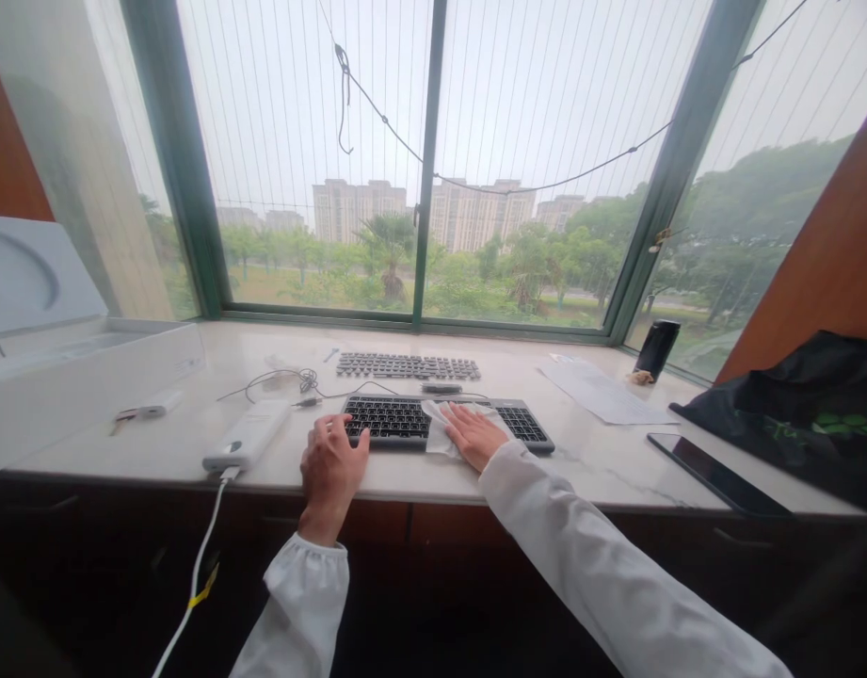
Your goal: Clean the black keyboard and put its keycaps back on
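Flat right hand [475,435] on thin tissue [440,441] atop keyboard [391,416]; half-curled left hand [334,465] leftward, grip unclear; marbled desk [419,478] below, window [431,141] beyond.

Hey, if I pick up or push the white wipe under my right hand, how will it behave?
The white wipe is probably floppy, since it drapes over the keyboard. It looks thin, so it's likely light. Pushed, it may bunch up, with your right hand lying flat on it.

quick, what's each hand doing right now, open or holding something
Left hand: part-curled at the left end of the keyboard; firm grip cannot be told.
Right hand: open, laid over a white wipe on the keyboard.
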Demonstrator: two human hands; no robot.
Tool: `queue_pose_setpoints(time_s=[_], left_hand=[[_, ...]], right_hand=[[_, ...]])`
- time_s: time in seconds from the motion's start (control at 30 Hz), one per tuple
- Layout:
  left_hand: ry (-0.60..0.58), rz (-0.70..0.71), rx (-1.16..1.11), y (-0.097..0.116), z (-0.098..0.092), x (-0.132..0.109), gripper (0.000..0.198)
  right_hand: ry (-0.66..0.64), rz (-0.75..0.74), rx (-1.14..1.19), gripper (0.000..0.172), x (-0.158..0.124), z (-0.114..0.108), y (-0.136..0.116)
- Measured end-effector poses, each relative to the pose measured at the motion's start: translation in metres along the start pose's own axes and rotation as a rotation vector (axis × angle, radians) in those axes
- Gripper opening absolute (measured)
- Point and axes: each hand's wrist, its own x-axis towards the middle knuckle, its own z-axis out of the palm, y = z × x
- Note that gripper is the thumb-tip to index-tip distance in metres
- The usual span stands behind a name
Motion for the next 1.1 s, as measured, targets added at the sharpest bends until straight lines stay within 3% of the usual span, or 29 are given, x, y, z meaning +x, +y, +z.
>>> queue_pose_setpoints(time_s=[0.2, 0.27, 0.37, 0.5, 0.73, 0.93, 1.1], left_hand=[[0.011, 0.008, 0.003, 0.0, 0.002, -0.001, 0.03], [0.019, 0.003, 0.005, 0.0, 0.004, -0.001, 0.031], [0.029, 0.001, 0.005, 0.001, 0.005, -0.002, 0.03], [0.042, 0.004, 0.009, 0.003, 0.006, -0.002, 0.028], [0.061, 0.006, 0.034, 0.004, 0.004, -0.003, 0.028], [0.105, -0.014, 0.044, 0.006, 0.003, -0.004, 0.036], [0.106, -0.062, 0.008, 0.006, 0.003, -0.005, 0.031]], right_hand=[[0.003, 0.274, -0.029, 0.06, -0.004, -0.007, 0.074], [0.003, 0.337, -0.035, 0.061, 0.0, -0.009, 0.086], [-0.007, 0.355, -0.039, 0.062, 0.011, -0.009, 0.082], [-0.042, 0.225, -0.037, 0.062, 0.031, -0.006, 0.049], [-0.062, -0.015, 0.011, 0.062, 0.073, 0.003, -0.035], [-0.052, -0.127, 0.055, 0.063, 0.102, 0.009, -0.097], [-0.047, -0.193, 0.066, 0.063, 0.12, 0.012, -0.136]])
